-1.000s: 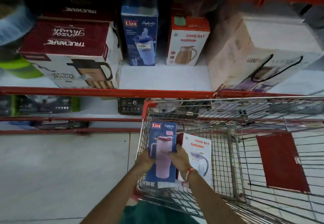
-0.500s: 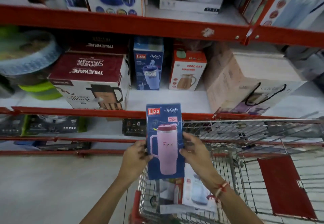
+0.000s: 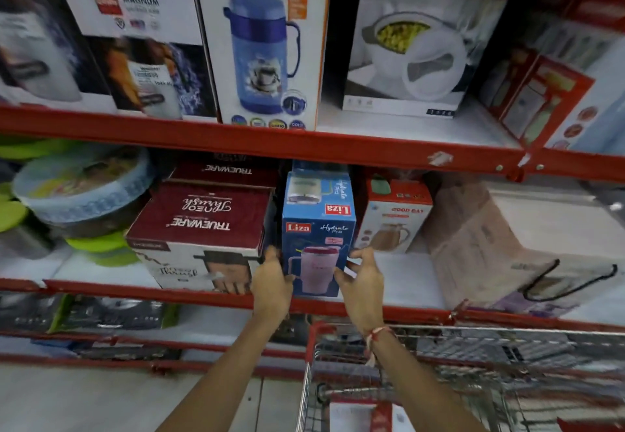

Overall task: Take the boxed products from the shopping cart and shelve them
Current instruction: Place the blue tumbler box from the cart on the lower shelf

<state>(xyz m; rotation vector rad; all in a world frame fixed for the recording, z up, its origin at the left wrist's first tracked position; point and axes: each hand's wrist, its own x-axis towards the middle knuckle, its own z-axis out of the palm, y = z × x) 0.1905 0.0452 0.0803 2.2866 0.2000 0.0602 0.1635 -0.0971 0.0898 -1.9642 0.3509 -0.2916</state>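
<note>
Both my arms reach up and forward over the shopping cart (image 3: 473,340). My left hand (image 3: 272,288) presses flat against the left side of the blue Liza Hydrate Pro box (image 3: 318,249), while my right hand (image 3: 362,284) curls at its right edge, fingers loosely bent, barely touching. The box stands upright on the red-edged middle shelf (image 3: 203,294), between the maroon Trueware box (image 3: 203,228) and the Good Day jug box (image 3: 394,218).

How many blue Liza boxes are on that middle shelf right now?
2. One Liza box stands at the shelf's front edge between both hands; a second Liza box is directly behind it. More may be hidden further back.
</note>
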